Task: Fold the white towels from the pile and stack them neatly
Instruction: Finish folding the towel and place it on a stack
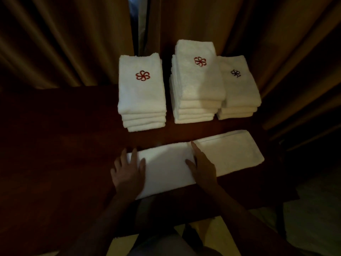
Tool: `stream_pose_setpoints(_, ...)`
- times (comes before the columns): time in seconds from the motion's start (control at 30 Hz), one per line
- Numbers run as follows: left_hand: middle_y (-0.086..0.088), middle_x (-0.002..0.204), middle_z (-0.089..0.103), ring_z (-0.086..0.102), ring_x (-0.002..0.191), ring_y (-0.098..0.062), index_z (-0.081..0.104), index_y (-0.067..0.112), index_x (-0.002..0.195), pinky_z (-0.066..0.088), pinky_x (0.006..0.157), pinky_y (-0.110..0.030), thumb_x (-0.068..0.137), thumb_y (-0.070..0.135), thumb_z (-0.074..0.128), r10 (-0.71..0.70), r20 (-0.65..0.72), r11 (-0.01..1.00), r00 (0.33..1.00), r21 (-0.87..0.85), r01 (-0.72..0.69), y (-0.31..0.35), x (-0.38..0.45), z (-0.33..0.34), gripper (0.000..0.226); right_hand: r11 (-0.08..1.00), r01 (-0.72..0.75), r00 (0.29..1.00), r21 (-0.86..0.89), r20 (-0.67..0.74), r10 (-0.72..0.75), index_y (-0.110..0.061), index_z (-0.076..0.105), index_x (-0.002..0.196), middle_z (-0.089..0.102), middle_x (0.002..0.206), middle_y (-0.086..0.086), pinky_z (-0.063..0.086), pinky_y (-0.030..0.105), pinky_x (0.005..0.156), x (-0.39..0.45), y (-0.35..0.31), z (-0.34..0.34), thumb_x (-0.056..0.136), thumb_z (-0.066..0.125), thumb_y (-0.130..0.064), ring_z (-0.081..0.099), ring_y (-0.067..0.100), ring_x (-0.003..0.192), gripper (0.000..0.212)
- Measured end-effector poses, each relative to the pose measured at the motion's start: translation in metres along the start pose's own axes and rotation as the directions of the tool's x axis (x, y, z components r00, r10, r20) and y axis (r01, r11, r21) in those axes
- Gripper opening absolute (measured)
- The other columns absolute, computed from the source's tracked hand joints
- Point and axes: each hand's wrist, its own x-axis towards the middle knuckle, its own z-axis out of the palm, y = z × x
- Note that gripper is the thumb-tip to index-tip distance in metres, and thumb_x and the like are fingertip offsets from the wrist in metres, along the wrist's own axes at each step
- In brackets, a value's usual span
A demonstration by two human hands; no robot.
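You are midway through one fold. The long towel [195,161] lies flat as a strip along the near edge of the bench [64,145], running from near the middle toward the right end. Your left hand [128,172] rests flat on the strip's left end, fingers [135,154] straight and spread, pressing but gripping nothing. Your right hand [202,167] lies across the middle of the strip, index finger stretched toward the far edge as if marking a crease line; it too is laid out straight and holds nothing.

Three finished stacks stand toward the far edge: the left stack [142,93] with a red emblem on top, the taller middle stack [198,82] also with a red emblem, and the right stack [239,87], touching the middle one, with a dark emblem.

The next move probably calls for lifting one end and bringing it over the line your right hand marks, keeping the long edges matched, then carrying the bundle to a stack.

No unfolded pile is in view, so you cannot tell how many towels remain. The light is dim; the bench's left part and the curtain [55,43] behind are hard to read, and the strip's layers cannot be counted.
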Motion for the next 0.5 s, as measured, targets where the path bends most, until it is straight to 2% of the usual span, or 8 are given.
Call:
stream_pose_setpoints(0.13,-0.011,0.157,0.034,0.041,0.13,-0.04,0.042,0.028,0.149,0.04,0.098,-0.053,0.1,0.05,0.03,0.047,-0.061,0.999,0.997,-0.006,-0.047,-0.001,0.003,0.0,0.055,0.991,-0.012,0.997,-0.13,0.07,0.022,-0.032,0.02,0.155,0.05,0.135,0.004,0.043,0.039,0.097,-0.004,-0.003,0.001,0.102,0.043,-0.044,0.055,0.023,0.117,0.059)
stream_pose_setpoints(0.23,-0.011,0.157,0.033,0.042,0.13,-0.04,0.038,0.023,0.151,0.042,0.096,-0.053,0.098,0.053,0.027,0.076,-0.125,0.997,0.989,0.017,-0.074,-0.002,-0.005,-0.006,0.062,0.973,0.013,0.996,-0.231,0.084,0.006,-0.035,0.011,0.156,0.042,0.134,0.008,0.049,0.037,0.089,-0.006,-0.006,-0.002,0.102,0.042,-0.042,0.053,0.022,0.112,0.063)
stream_pose_setpoints(0.33,-0.012,0.157,0.034,0.038,0.136,-0.038,0.039,0.019,0.15,0.041,0.1,-0.053,0.098,0.049,0.033,0.154,-0.216,0.988,0.964,0.017,-0.154,0.013,-0.024,-0.01,0.061,0.922,0.207,0.978,-0.327,0.051,-0.201,-0.04,0.018,0.152,0.029,0.151,0.009,0.055,0.042,0.087,-0.009,0.0,-0.002,0.098,0.053,-0.039,0.042,0.026,0.125,0.065)
stream_pose_setpoints(0.43,-0.012,0.158,0.033,0.034,0.143,-0.034,0.038,0.023,0.151,0.036,0.11,-0.054,0.1,0.055,0.024,0.315,-0.084,0.949,0.945,-0.001,-0.317,0.039,-0.047,0.008,0.061,0.851,0.306,0.95,-0.428,0.083,-0.299,-0.035,0.038,0.146,0.034,0.154,0.006,0.057,0.037,0.078,-0.008,0.01,-0.003,0.095,0.055,-0.044,0.047,0.026,0.122,0.055)
stream_pose_setpoints(0.5,-0.009,0.161,0.024,0.024,0.148,-0.03,0.031,0.024,0.154,0.024,0.119,-0.05,0.101,0.058,0.015,0.322,-0.029,0.947,0.946,0.015,-0.322,0.046,-0.054,0.024,0.065,0.837,0.294,0.955,-0.461,0.097,-0.282,-0.03,0.046,0.143,0.041,0.152,0.005,0.056,0.035,0.073,-0.007,0.013,-0.003,0.091,0.057,-0.045,0.052,0.028,0.116,0.055)
